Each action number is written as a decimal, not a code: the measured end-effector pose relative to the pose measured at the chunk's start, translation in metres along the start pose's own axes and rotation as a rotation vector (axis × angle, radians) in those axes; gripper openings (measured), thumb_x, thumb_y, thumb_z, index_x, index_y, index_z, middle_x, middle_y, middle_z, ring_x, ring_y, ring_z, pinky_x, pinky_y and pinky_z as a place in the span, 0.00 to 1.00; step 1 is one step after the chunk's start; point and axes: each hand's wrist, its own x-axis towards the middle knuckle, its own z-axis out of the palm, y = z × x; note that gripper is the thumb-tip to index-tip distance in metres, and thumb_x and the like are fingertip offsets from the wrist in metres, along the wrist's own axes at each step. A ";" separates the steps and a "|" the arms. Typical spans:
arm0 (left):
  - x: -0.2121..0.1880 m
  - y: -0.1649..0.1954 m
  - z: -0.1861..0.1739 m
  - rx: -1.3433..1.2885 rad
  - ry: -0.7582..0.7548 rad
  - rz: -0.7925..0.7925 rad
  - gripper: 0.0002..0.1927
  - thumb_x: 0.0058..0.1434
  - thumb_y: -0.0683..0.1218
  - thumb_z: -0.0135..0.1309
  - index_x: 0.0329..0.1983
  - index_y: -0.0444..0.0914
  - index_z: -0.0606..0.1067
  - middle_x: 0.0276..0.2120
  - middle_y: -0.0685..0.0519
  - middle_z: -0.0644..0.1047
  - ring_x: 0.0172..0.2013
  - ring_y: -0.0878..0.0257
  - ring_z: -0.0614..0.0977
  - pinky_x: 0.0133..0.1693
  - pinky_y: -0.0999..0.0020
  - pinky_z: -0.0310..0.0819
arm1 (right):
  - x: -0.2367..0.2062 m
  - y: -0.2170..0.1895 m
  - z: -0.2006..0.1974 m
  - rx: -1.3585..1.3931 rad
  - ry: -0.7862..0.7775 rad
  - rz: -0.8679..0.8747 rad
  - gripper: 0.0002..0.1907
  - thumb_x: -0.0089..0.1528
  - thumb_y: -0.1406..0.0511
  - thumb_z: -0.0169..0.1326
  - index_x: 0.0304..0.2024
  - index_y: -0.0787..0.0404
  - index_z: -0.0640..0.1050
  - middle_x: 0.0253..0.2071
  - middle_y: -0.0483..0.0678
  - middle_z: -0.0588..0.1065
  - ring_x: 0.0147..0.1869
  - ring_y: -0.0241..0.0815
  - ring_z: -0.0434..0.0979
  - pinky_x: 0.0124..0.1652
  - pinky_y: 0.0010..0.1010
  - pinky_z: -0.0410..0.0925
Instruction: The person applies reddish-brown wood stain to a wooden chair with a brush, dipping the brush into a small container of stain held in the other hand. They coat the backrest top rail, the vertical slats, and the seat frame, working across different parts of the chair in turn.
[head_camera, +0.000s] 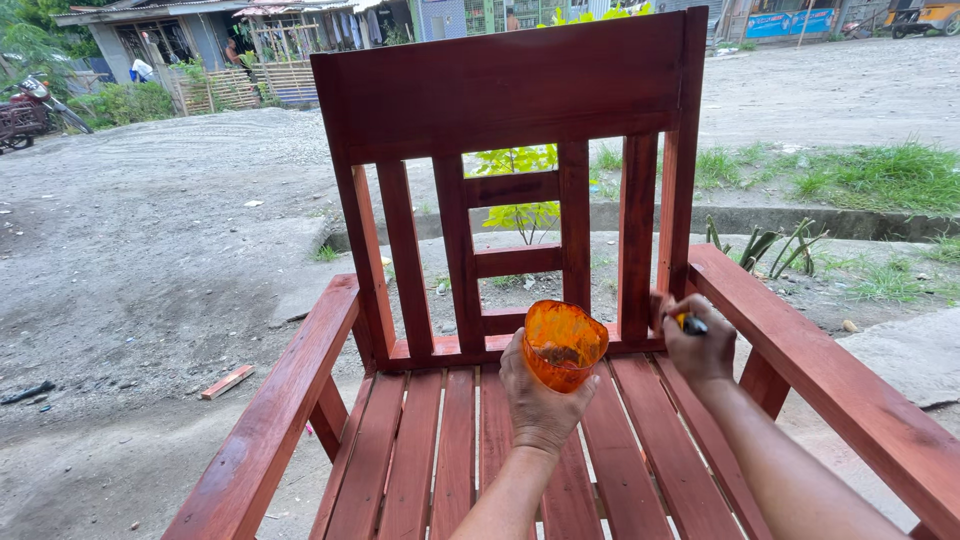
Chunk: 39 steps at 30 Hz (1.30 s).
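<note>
A red-stained wooden armchair (500, 90) with a slatted back and seat stands in front of me. My left hand (540, 405) holds a small orange plastic cup (563, 345) over the seat slats, near the base of the backrest. My right hand (698, 345) is shut on a tool with a yellow and dark handle (690, 323), likely a brush, at the lower right of the backrest beside a vertical slat. The tool's tip is hidden behind my fingers.
The chair's armrests (285, 400) run along both sides. Gravel ground lies to the left with a wood scrap (228, 381). Behind the chair are a concrete curb (780, 218), grass, a small green plant, a road and buildings.
</note>
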 end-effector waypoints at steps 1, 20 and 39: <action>-0.001 0.000 0.001 -0.003 -0.002 0.003 0.61 0.41 0.52 0.77 0.70 0.43 0.49 0.62 0.46 0.60 0.65 0.49 0.61 0.69 0.53 0.58 | -0.009 0.003 -0.001 -0.024 -0.032 0.081 0.03 0.62 0.68 0.60 0.37 0.56 0.77 0.38 0.49 0.82 0.42 0.41 0.84 0.40 0.33 0.76; 0.005 0.007 0.001 0.001 -0.040 -0.057 0.60 0.41 0.53 0.77 0.71 0.41 0.50 0.61 0.45 0.61 0.65 0.48 0.61 0.67 0.52 0.56 | 0.015 -0.031 0.003 0.188 -0.083 -0.117 0.05 0.59 0.68 0.61 0.36 0.58 0.78 0.31 0.50 0.79 0.34 0.38 0.79 0.34 0.32 0.72; 0.016 -0.010 -0.018 0.005 0.147 -0.004 0.59 0.36 0.53 0.77 0.68 0.38 0.55 0.61 0.44 0.65 0.64 0.46 0.64 0.66 0.52 0.60 | 0.102 -0.083 0.042 -0.208 0.022 -0.418 0.04 0.63 0.67 0.58 0.39 0.55 0.75 0.34 0.56 0.76 0.36 0.58 0.81 0.36 0.48 0.74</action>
